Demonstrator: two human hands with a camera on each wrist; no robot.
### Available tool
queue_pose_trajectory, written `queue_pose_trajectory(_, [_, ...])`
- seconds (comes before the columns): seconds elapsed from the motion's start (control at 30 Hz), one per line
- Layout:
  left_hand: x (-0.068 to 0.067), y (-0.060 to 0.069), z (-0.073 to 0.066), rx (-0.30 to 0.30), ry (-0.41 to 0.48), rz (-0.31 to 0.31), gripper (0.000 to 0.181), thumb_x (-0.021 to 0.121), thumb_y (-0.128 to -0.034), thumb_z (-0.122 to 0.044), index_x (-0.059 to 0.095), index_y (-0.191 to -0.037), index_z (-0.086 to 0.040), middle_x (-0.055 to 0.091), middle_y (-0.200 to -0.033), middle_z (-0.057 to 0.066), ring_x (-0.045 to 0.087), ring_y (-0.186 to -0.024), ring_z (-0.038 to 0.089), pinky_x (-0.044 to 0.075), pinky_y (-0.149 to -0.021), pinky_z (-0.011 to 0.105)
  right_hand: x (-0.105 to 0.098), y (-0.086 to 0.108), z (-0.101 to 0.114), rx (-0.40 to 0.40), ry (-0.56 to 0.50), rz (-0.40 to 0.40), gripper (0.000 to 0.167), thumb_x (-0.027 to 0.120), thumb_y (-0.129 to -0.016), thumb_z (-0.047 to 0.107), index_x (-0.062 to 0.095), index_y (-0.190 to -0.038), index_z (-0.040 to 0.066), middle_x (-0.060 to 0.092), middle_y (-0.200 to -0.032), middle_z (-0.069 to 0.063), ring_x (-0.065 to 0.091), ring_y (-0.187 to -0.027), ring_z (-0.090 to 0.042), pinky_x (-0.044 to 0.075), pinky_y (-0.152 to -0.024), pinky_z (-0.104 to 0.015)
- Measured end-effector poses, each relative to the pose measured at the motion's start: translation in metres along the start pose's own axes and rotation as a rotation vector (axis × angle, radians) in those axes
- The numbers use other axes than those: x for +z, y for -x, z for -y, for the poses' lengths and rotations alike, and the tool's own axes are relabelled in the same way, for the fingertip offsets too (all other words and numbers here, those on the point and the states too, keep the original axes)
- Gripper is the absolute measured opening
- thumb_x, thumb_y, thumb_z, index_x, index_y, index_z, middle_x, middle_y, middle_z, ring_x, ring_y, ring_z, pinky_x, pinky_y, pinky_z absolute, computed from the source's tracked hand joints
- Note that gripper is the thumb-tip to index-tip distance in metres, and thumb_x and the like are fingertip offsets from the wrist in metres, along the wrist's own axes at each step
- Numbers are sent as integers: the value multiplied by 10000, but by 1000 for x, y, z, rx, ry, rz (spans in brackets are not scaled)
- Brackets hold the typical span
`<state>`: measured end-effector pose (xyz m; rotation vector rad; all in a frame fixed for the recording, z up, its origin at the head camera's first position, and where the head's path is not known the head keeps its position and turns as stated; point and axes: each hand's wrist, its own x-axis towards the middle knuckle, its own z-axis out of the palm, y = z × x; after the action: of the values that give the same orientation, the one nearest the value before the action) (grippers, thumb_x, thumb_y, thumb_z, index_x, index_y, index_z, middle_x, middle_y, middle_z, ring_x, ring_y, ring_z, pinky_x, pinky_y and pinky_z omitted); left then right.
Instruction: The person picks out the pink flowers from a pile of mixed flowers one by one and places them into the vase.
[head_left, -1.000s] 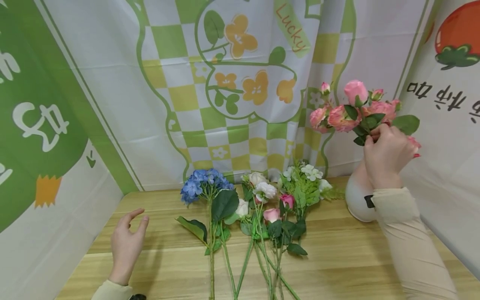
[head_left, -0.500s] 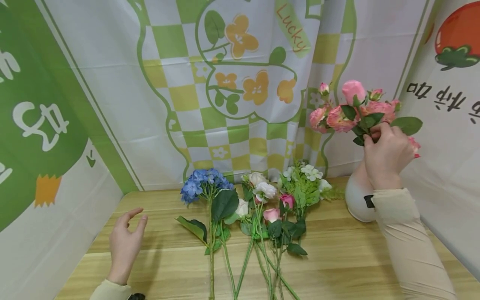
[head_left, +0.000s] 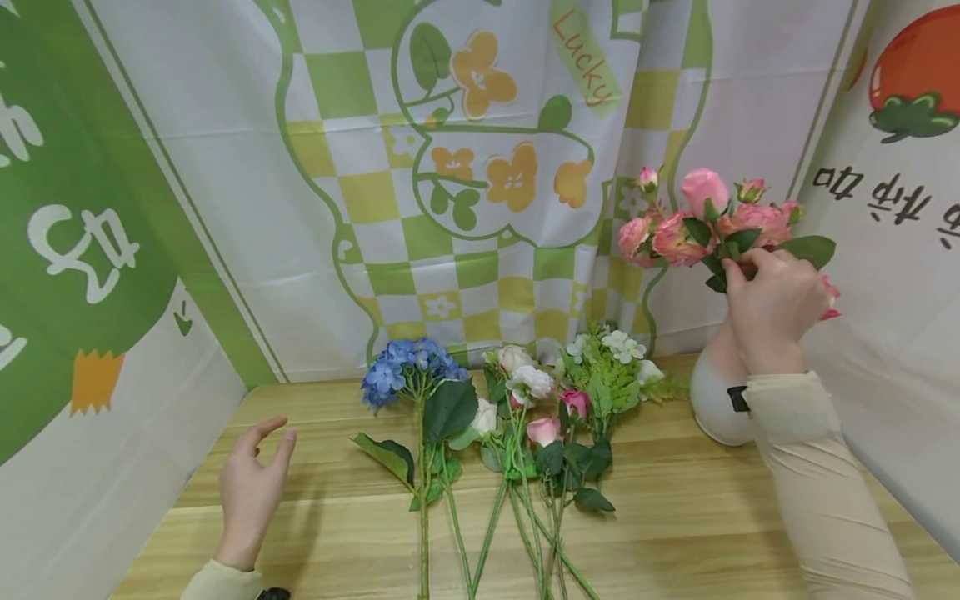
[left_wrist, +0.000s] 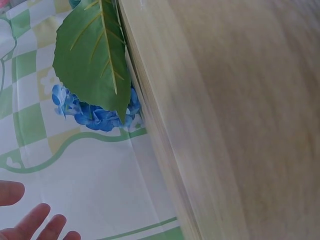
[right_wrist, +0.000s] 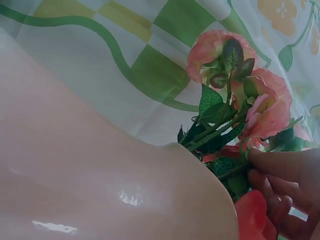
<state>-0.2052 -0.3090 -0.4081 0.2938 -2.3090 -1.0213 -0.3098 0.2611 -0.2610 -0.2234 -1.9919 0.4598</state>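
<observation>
At the right, a glossy white-and-pink vase stands on the table, partly behind my right forearm. Pink roses with green leaves spread above its mouth. My right hand pinches a green stem among them between thumb and fingers. In the right wrist view, stems go into the rim of the vase, and the fingertips hold a stem just beside it. Over the table's left side my left hand hovers, fingers relaxed and holding nothing. The blue hydrangea is the flower nearest to it.
Several loose stems lie mid-table: white roses, a pink rose, a magenta rose and a green spray with white blossoms. Printed cloth hangs behind the wooden table and along both sides.
The upper pink rose has tipped slightly left and down, and a leaf by the right hand has shifted. The right hand has edged slightly left, still pinching. My left hand stays nearly still.
</observation>
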Motion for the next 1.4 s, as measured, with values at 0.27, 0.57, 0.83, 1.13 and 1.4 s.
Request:
queue_pose_trajectory(0.27, [0, 1, 2, 1, -4, 9, 349, 565, -951, -228, 589, -1225, -14, 530, -1313, 240, 471, -1199, 433, 371, -974, 541, 0, 6, -3, -29, -31, -16, 286, 626, -893, 223, 711, -838, -44, 602, -835, -226, 533, -783, -464, 371, -668, -595])
queue_pose_trajectory(0.57, [1, 0, 2, -7, -11, 18, 354, 565, -950, -236, 589, -1226, -17, 530, -1317, 237, 471, -1206, 423, 373, -977, 541, 1, 8, -5, -35, -30, -4, 265, 625, -883, 200, 701, -809, -43, 608, -848, -251, 518, -856, -485, 340, -806, -622])
queue_pose_trajectory(0.83, [2, 0, 1, 0, 1, 16, 352, 566, -949, -241, 591, -1219, -16, 528, -1314, 244, 469, -1202, 426, 369, -975, 538, 0, 8, -6, -10, -35, 11, 252, 652, -862, 189, 702, -794, -48, 614, -845, -266, 511, -903, -495, 318, -822, -606])
queue_pose_trajectory(1.13, [4, -1, -6, 22, 22, 12, 335, 580, -938, -216, 604, -1213, -25, 542, -1309, 227, 475, -1210, 398, 377, -966, 497, -1, 10, -8, 9, -29, 16, 280, 672, -868, 254, 703, -812, -18, 624, -832, -244, 517, -882, -483, 305, -814, -596])
queue_pose_trajectory(1.4, [18, -5, -21, 40, 72, 41, 365, 579, -945, -261, 594, -1243, -51, 529, -1332, 204, 463, -1234, 393, 366, -1003, 511, -9, 14, 0, -4, -75, -26, 303, 715, -845, 284, 684, -875, -16, 646, -829, -227, 547, -834, -447, 316, -837, -559])
